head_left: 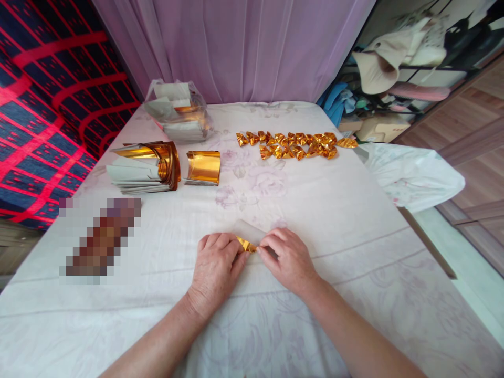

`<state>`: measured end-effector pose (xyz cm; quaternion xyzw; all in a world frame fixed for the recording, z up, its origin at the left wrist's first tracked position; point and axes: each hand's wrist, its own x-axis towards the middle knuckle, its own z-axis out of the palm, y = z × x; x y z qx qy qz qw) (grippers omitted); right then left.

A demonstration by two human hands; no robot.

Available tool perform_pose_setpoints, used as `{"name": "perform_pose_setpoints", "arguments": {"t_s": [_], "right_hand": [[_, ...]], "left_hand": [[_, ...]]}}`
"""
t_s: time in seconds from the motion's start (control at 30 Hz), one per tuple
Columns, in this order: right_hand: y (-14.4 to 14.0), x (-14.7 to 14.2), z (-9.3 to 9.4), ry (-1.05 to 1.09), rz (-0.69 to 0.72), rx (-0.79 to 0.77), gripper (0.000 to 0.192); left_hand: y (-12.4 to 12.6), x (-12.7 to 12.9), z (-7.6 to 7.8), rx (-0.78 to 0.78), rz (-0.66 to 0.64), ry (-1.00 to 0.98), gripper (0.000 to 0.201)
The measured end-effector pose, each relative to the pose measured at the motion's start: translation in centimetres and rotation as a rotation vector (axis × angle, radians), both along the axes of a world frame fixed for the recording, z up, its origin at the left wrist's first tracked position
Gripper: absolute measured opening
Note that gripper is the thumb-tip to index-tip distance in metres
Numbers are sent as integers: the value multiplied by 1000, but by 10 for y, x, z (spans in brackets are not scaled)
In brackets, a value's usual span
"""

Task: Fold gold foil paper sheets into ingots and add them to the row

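Note:
Both hands meet over the near middle of the table, pinching one sheet of gold foil paper point(247, 243). Its gold side shows between the fingers, and a pale backing flap sticks up behind them. My left hand point(218, 261) has its fingers closed on the left part of the sheet. On the other side, the thumb and forefinger of my right hand point(289, 258) pinch the sheet's right part. The fingers cover most of the fold. Several twisted gold foil pieces point(298, 151) lie in two rows farther back.
Stacks of gold foil sheets lie at the left: a large curled stack point(137, 176) and a smaller one point(203, 167). Behind them is a clear plastic bag point(177, 113) of sheets. A pixelated patch covers the left side. A white bag point(417, 173) hangs beyond the right edge.

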<state>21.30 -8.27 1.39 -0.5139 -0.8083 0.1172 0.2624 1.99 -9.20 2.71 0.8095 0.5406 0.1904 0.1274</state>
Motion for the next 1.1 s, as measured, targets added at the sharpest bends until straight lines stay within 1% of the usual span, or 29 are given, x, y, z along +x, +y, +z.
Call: {"name": "perform_pose_setpoints", "arguments": {"t_s": [0.33, 0.57, 0.87, 1.1], "right_hand": [[-3, -8, 0, -40, -102, 25, 14], [-2, -8, -1, -51, -98, 35, 14], [-2, -8, -1, -48, -108, 39, 14], [-3, -7, 0, -5, -85, 4, 10]], "left_hand": [[1, 2, 2, 1, 34, 51, 12], [1, 3, 0, 17, 17, 50, 5], [-1, -1, -3, 65, -19, 26, 15], [0, -1, -3, 68, -31, 37, 16]]}}
